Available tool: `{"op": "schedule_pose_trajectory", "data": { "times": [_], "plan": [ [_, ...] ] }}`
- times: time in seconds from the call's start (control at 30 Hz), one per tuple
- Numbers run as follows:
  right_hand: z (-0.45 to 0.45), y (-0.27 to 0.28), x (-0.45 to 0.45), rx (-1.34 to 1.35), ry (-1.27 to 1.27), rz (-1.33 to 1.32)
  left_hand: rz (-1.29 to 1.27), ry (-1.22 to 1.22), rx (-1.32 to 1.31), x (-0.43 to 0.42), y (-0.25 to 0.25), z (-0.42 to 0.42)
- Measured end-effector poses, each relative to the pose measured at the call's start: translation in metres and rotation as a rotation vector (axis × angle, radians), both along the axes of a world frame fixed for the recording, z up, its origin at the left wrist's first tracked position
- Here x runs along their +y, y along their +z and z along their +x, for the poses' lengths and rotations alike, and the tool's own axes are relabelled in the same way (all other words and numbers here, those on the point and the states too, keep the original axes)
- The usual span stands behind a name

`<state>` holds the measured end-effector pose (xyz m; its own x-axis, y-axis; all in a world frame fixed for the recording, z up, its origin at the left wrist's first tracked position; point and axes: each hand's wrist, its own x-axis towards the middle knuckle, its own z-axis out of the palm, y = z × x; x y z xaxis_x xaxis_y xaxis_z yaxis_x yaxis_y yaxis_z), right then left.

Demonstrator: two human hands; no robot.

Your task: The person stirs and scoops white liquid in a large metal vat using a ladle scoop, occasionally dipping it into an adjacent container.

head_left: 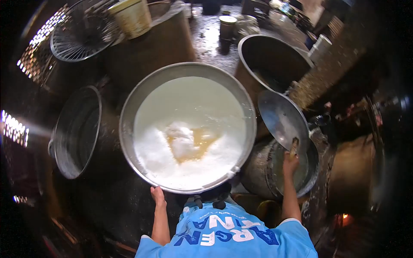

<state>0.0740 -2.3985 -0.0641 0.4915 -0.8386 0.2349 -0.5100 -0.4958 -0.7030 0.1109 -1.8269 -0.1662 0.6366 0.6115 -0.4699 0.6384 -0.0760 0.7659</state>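
A large round metal pot (124, 142) stands in front of me, filled with milky white liquid (189, 99). White foam (167, 172) covers its near half, with a yellowish patch showing through. At the near rim, my left hand (158, 195) is closed on the pot's edge; its fingers are partly hidden. My right hand (291, 163) is wrapped round the short handle of a wide, shallow metal scoop (282, 118). The scoop is tilted up, with some white residue inside, over a metal bucket (312, 176) to the right of the pot.
An empty-looking metal basin (77, 133) is on the left. A deep metal vat (275, 64) stands behind the scoop. At the back left are a slatted basket (81, 38) and a pale bucket (131, 19). A small fire (345, 216) glows low on the right.
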Motion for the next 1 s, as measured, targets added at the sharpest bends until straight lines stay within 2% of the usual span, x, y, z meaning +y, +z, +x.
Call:
{"op": "schedule_pose_trajectory", "data": {
  "times": [0.07, 0.1, 0.17, 0.23, 0.27, 0.37, 0.47, 0.5, 0.57, 0.6, 0.63, 0.67, 0.73, 0.8, 0.9, 1.0],
  "plan": [
    [-0.066, -0.010, -0.066, 0.266, -0.047, -0.101, 0.027, -0.055, 0.028, -0.028, 0.012, -0.010],
    [-0.104, -0.015, -0.096, 0.411, -0.076, -0.140, -0.085, 0.031, 0.005, -0.036, 0.002, -0.016],
    [-0.157, -0.033, -0.142, 0.477, -0.156, -0.117, 0.122, -0.069, -0.036, -0.035, -0.040, -0.033],
    [-0.190, -0.049, -0.178, 0.487, -0.164, -0.061, 0.073, -0.094, -0.128, -0.026, -0.051, -0.035],
    [-0.191, -0.056, -0.191, 0.550, -0.218, 0.087, 0.054, -0.259, -0.009, -0.022, -0.034, -0.033],
    [-0.181, -0.104, -0.209, 0.779, -0.288, 0.147, 0.091, -0.295, 0.013, -0.025, -0.019, -0.029],
    [-0.157, -0.129, -0.211, 0.843, -0.260, 0.333, 0.206, -0.265, 0.350, -0.044, 0.018, -0.019],
    [-0.157, -0.144, -0.208, 0.836, -0.229, 0.296, 0.170, -0.253, 0.303, -0.043, 0.014, -0.022],
    [-0.164, -0.202, -0.205, 0.759, -0.183, 0.393, 0.092, -0.197, 0.180, -0.037, 0.006, -0.023],
    [-0.163, -0.211, -0.190, 0.711, -0.236, 0.490, 0.120, -0.169, 0.238, -0.045, 0.015, -0.023],
    [-0.194, -0.329, -0.204, 0.617, -0.319, 0.760, 0.115, -0.149, 0.219, -0.053, 0.019, -0.020],
    [-0.172, -0.290, -0.174, 0.548, -0.315, 0.940, 0.109, -0.129, 0.201, -0.053, 0.018, -0.019],
    [-0.165, -0.345, -0.154, 0.284, -0.514, 1.196, 0.105, -0.095, 0.177, -0.053, 0.016, -0.022],
    [-0.154, -0.363, -0.131, 0.030, -0.428, 1.522, 0.111, -0.079, 0.160, -0.050, 0.011, -0.021],
    [-0.135, -0.352, -0.110, 0.156, -0.350, 1.608, 0.057, -0.054, 0.118, -0.034, -0.004, -0.020],
    [-0.135, -0.322, -0.108, 0.174, -0.228, 1.628, -0.036, -0.003, 0.066, -0.030, -0.010, -0.023]
  ]
}}
